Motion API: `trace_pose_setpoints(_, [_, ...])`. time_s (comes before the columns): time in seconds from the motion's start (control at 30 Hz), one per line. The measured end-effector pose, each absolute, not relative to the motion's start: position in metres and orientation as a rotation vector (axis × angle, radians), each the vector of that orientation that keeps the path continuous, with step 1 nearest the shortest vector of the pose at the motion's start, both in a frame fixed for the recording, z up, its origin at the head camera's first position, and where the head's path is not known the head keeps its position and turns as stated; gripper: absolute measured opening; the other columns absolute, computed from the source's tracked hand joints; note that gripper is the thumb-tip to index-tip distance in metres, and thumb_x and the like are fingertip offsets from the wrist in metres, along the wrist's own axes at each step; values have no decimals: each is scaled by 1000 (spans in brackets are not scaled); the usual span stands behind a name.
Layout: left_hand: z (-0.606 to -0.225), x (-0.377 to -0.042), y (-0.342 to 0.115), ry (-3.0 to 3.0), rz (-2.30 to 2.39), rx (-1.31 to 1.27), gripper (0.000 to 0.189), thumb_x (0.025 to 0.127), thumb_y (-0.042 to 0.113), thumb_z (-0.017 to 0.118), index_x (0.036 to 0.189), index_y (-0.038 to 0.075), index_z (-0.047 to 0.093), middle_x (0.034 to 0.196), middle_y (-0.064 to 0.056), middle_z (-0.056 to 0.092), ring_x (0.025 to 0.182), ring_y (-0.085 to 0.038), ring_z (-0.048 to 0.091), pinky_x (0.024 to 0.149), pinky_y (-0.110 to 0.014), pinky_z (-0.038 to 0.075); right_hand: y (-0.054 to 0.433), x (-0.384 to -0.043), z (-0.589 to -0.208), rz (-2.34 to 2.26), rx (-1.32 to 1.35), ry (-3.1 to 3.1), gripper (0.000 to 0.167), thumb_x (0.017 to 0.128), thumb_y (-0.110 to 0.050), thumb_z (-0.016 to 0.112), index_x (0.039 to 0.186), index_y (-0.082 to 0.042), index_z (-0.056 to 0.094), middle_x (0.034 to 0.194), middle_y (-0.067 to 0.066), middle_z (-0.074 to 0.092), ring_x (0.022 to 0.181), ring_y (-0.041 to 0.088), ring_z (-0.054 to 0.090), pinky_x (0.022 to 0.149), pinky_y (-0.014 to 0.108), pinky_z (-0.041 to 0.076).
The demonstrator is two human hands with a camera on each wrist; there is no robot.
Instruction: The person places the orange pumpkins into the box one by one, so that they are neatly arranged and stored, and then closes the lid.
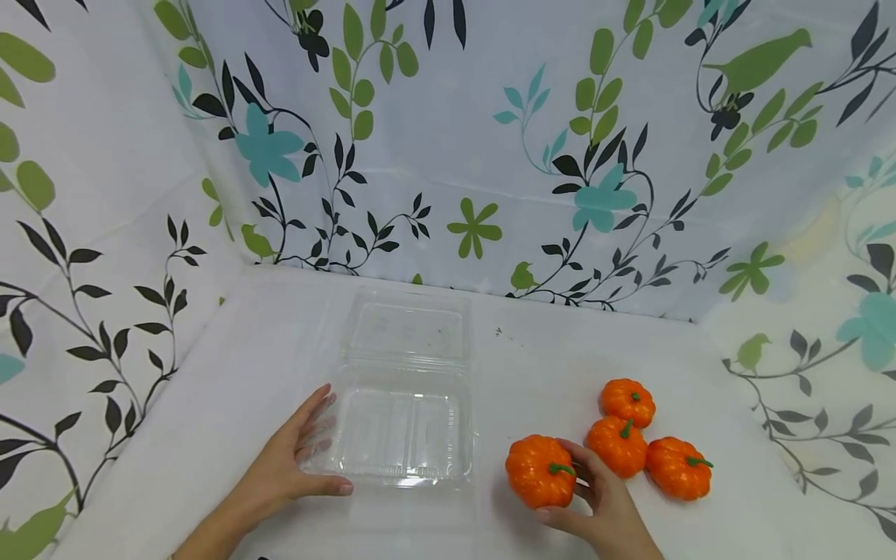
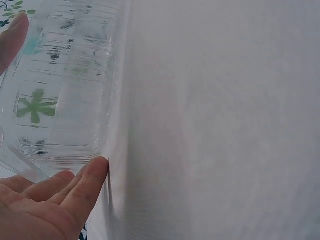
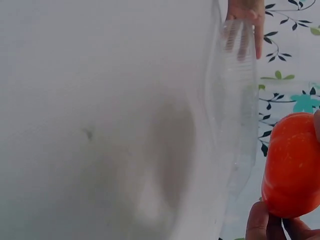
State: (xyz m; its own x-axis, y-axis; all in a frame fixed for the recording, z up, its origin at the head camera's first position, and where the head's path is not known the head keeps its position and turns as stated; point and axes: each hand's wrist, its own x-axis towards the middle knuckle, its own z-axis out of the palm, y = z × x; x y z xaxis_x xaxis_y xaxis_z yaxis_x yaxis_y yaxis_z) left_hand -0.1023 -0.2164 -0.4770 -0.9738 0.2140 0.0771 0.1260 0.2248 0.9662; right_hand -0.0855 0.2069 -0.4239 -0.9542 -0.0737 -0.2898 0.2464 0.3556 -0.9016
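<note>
A clear plastic clamshell container (image 1: 458,476) lies opened on the white surface, its lid (image 1: 409,330) folded back toward the far side. My left hand (image 1: 287,463) is at the container's left side, fingers and thumb extended. In the left wrist view its fingertips (image 2: 95,172) are right at the container's wall. My right hand (image 1: 605,502) grips a small orange toy pumpkin (image 1: 535,470) with a green stem, between thumb and fingers. The right wrist view shows this pumpkin (image 3: 292,165) above the surface, to the right of the container in the head view.
Three more orange pumpkins sit clustered at the right: one at the back (image 1: 628,403), one in the middle (image 1: 617,446) and one at the right (image 1: 679,468). Leaf-patterned curtains (image 1: 490,155) hang behind and at both sides of the white tabletop (image 1: 546,350).
</note>
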Motion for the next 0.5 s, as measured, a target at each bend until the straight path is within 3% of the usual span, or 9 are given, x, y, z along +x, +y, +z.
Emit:
trace_pose_setpoints(0.3, [-477,-103,-216,2406,1859,306,127,65,14,97,163,13,16,163,-23,23,142,-48,35,108,-44,43,179,-92,-408,-1645,-27,2250,87,73,-18,93,147,-15,47,143,8,52,127,29,52,107,46,48])
trace_pose_setpoints(0.5, [-476,-102,-216,2386,1867,290,126,66,12,96,163,14,15,164,-23,22,143,-49,32,109,-43,43,153,-101,-393,-1694,-198,2136,82,78,-16,90,147,-13,47,142,7,53,127,28,50,106,39,50])
